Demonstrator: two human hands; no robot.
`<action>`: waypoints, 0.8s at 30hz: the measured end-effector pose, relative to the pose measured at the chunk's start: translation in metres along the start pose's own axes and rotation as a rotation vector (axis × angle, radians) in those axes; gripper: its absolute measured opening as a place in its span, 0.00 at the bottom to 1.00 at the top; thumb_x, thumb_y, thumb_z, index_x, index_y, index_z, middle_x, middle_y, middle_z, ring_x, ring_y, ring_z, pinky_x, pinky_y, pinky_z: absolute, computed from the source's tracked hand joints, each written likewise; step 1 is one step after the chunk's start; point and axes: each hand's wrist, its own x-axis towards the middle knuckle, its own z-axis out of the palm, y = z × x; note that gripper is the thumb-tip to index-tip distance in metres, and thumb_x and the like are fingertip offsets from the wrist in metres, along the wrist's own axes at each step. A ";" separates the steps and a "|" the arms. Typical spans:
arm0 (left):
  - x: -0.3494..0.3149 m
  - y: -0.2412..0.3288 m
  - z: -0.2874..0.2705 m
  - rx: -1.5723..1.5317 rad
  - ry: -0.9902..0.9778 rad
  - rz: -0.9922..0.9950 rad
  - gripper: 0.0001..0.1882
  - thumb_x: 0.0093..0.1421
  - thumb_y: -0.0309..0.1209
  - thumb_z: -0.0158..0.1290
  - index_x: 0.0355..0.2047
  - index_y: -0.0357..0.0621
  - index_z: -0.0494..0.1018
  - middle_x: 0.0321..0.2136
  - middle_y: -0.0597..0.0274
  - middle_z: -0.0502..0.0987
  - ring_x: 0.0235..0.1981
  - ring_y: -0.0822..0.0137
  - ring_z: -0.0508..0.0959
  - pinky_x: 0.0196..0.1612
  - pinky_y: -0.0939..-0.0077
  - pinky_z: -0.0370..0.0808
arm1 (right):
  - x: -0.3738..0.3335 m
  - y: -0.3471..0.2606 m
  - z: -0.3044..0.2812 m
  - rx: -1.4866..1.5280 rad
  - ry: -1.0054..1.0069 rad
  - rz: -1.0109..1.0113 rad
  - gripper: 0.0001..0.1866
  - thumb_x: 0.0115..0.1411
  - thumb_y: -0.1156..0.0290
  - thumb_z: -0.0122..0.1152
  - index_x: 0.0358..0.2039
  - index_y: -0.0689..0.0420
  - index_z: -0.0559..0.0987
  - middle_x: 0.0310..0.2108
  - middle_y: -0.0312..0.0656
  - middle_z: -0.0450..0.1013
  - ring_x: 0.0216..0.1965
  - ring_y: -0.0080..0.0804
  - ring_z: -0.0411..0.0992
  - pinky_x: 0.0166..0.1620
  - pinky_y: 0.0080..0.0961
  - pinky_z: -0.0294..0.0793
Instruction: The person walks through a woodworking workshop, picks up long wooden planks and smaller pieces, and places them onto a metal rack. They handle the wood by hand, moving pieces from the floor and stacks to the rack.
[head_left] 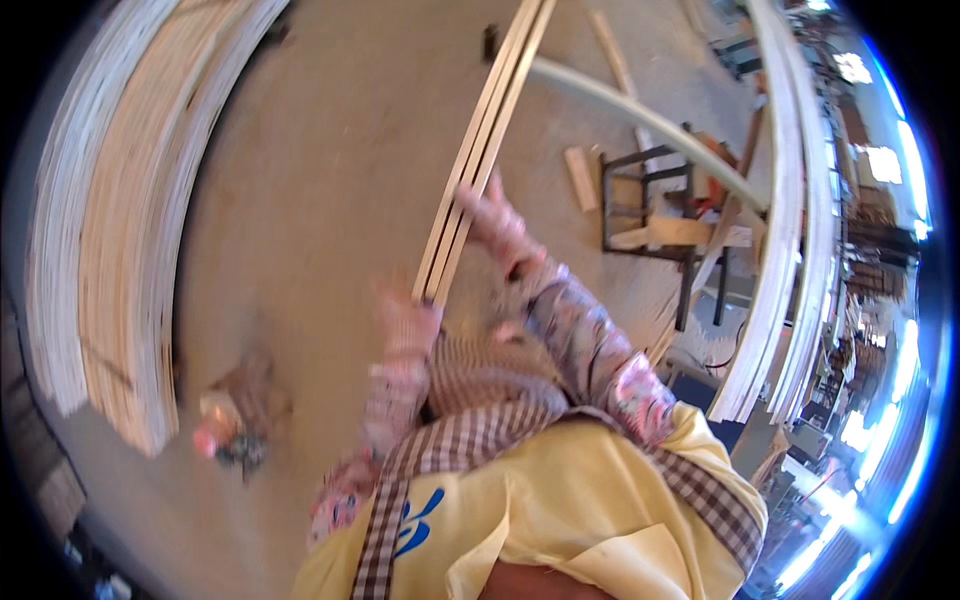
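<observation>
We hold three straight, pale wooden strips [484, 140] side by side above the floor [325, 150], our right hand [488, 213] clasped around them, our blurred left hand [408, 325] at their near ends, its grip unclear

Strips [491, 130]: from centre toward 12 o'clock
Left stack [130, 230]: 9 to 10 o'clock
Short board [580, 180]: 1 o'clock, on the floor [320, 200]
Pole [650, 120]: 1 to 2 o'clock
Stand [607, 200]: 2 o'clock, beyond Short board
Right stack [790, 230]: 3 o'clock, beyond Stand
</observation>
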 end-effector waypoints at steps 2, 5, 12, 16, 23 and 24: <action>0.021 -0.031 0.034 -1.054 -0.119 -0.197 0.40 0.62 0.66 0.37 0.59 0.45 0.67 0.57 0.48 0.70 0.58 0.48 0.69 0.60 0.47 0.62 | 0.002 -0.010 0.030 0.062 0.032 0.061 0.53 0.56 0.47 0.66 0.72 0.49 0.45 0.55 0.49 0.70 0.47 0.37 0.77 0.43 0.35 0.83; 0.044 0.010 -0.008 -2.105 -0.019 -0.995 0.40 0.63 0.65 0.33 0.61 0.48 0.66 0.61 0.49 0.67 0.61 0.51 0.66 0.60 0.52 0.61 | 0.013 -0.003 0.042 0.037 0.094 0.112 0.54 0.56 0.49 0.66 0.73 0.50 0.43 0.55 0.48 0.70 0.47 0.36 0.77 0.44 0.34 0.83; 0.039 0.032 -0.022 -2.024 0.044 -1.084 0.41 0.63 0.65 0.38 0.68 0.52 0.58 0.67 0.63 0.60 0.68 0.53 0.56 0.67 0.43 0.43 | 0.013 0.003 0.042 0.004 0.135 0.101 0.57 0.55 0.49 0.67 0.73 0.49 0.41 0.53 0.49 0.73 0.49 0.35 0.76 0.49 0.30 0.77; 0.037 0.041 -0.032 -2.000 -0.008 -1.040 0.40 0.64 0.65 0.34 0.68 0.54 0.58 0.67 0.58 0.60 0.69 0.52 0.55 0.68 0.41 0.40 | 0.018 0.008 0.037 -0.134 0.150 0.082 0.56 0.53 0.49 0.68 0.73 0.48 0.43 0.53 0.49 0.73 0.53 0.38 0.73 0.54 0.33 0.71; 0.040 0.018 -0.009 -2.056 -0.062 -0.890 0.43 0.63 0.67 0.31 0.68 0.51 0.56 0.68 0.55 0.59 0.67 0.51 0.58 0.69 0.44 0.42 | 0.003 0.018 0.049 0.080 0.143 0.105 0.53 0.51 0.54 0.69 0.71 0.50 0.49 0.56 0.50 0.71 0.56 0.40 0.71 0.57 0.37 0.70; 0.042 0.019 -0.008 -2.052 -0.074 -0.887 0.44 0.63 0.68 0.31 0.68 0.51 0.57 0.67 0.55 0.60 0.67 0.51 0.59 0.68 0.44 0.42 | 0.006 0.028 0.048 0.071 0.167 0.106 0.52 0.51 0.55 0.69 0.71 0.50 0.49 0.56 0.50 0.71 0.55 0.40 0.71 0.57 0.37 0.70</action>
